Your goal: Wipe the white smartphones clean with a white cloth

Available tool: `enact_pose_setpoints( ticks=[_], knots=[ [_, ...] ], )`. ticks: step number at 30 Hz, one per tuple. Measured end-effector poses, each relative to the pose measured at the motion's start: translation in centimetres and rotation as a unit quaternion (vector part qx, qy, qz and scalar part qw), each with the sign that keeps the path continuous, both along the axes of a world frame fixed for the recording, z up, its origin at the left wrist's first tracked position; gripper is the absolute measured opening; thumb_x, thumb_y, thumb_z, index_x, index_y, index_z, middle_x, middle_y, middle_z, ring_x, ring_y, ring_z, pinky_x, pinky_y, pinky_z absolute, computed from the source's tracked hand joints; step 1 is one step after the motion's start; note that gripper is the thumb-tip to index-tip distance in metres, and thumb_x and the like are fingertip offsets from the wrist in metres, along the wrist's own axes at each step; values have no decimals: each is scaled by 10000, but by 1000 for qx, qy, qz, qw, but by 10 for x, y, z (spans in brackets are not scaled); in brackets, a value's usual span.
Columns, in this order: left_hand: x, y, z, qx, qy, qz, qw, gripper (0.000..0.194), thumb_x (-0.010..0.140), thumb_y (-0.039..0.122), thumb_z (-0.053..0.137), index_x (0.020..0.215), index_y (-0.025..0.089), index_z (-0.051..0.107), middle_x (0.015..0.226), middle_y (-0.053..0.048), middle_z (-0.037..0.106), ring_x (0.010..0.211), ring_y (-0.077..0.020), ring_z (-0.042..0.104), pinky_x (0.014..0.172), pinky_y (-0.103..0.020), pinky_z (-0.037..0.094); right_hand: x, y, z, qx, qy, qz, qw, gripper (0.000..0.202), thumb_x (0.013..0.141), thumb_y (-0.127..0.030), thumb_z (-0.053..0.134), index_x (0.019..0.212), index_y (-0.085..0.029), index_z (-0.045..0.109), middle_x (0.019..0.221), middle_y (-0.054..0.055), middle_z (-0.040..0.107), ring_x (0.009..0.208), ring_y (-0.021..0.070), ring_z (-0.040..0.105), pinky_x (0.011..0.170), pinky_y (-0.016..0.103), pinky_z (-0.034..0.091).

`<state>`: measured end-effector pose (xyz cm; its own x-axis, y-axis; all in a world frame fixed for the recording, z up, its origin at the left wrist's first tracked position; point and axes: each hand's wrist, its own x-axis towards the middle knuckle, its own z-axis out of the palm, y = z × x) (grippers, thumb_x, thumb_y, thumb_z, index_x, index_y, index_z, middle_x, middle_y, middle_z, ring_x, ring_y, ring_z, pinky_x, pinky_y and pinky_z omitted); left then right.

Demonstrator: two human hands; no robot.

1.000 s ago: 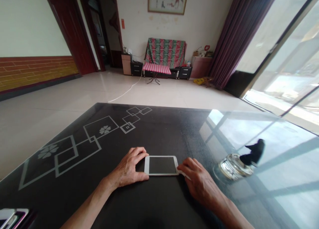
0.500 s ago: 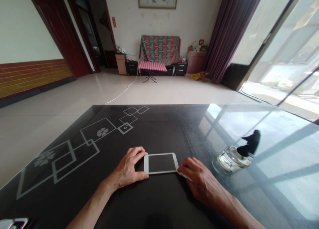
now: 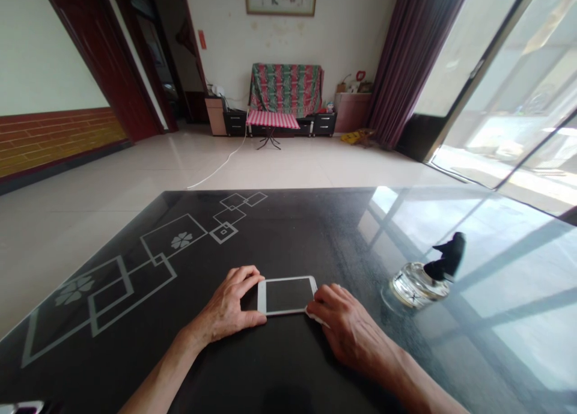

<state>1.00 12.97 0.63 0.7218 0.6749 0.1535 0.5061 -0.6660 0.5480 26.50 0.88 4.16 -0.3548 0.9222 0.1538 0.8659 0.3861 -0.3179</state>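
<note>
A white-framed phone (image 3: pixel 289 295) with a dark screen lies flat on the glossy black table (image 3: pixel 243 366). My left hand (image 3: pixel 234 303) grips its left end, thumb at the near corner and fingers at the far corner. At the right end, my right hand (image 3: pixel 340 315) is closed on a white cloth (image 3: pixel 317 316), mostly hidden under the fingers, and covers the phone's near right corner. To the right stands a clear spray bottle (image 3: pixel 419 285) with a black nozzle.
At the bottom left corner lies a partly visible shiny object (image 3: pixel 22 407). Beyond the table's far edge are a small stand with a striped cover (image 3: pixel 273 119), a cloth-draped item (image 3: pixel 287 89) and low black drawers (image 3: pixel 324 124).
My right hand has moved slightly left with the white cloth, now overlapping the phone's right end. My left hand keeps its grip. The whole view has shifted a little.
</note>
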Motion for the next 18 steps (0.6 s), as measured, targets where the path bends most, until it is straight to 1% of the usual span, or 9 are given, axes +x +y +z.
enact_pose_setpoints(
  ticks=[5, 10, 13, 18],
  knots=[
    [0, -1, 1, 0, -5, 1, 1000, 576, 668, 366, 764, 1196, 261, 557, 1270, -55, 473, 1140, -271, 456, 992, -418, 420, 12, -2, 6, -7, 3, -4, 1000, 287, 815, -26, 430, 902, -206, 636, 884, 49, 530, 819, 175, 478, 737, 308, 397],
    [1, -2, 2, -1, -2, 4, 1000, 583, 662, 351, 771, 1195, 250, 558, 1264, -55, 479, 1139, -266, 456, 991, -402, 420, 22, -2, 5, -7, 4, 4, 1000, 320, 810, -10, 409, 923, -203, 637, 902, 54, 535, 821, 175, 481, 739, 314, 396],
    [1, -1, 2, 1, -4, 2, 1000, 581, 666, 376, 769, 1192, 245, 561, 1260, -60, 483, 1131, -268, 461, 989, -408, 421, 19, -1, 3, -14, -3, 3, 1000, 306, 807, -10, 416, 920, -200, 627, 898, 51, 527, 827, 178, 475, 742, 317, 392],
    [1, 0, 1, 2, -3, -2, 1000, 576, 671, 392, 766, 1189, 246, 562, 1258, -64, 482, 1127, -272, 460, 985, -415, 422, 5, -1, 0, -15, -3, 6, 1000, 242, 837, -35, 426, 869, -195, 605, 908, 45, 522, 830, 174, 464, 739, 311, 382]
  ],
)
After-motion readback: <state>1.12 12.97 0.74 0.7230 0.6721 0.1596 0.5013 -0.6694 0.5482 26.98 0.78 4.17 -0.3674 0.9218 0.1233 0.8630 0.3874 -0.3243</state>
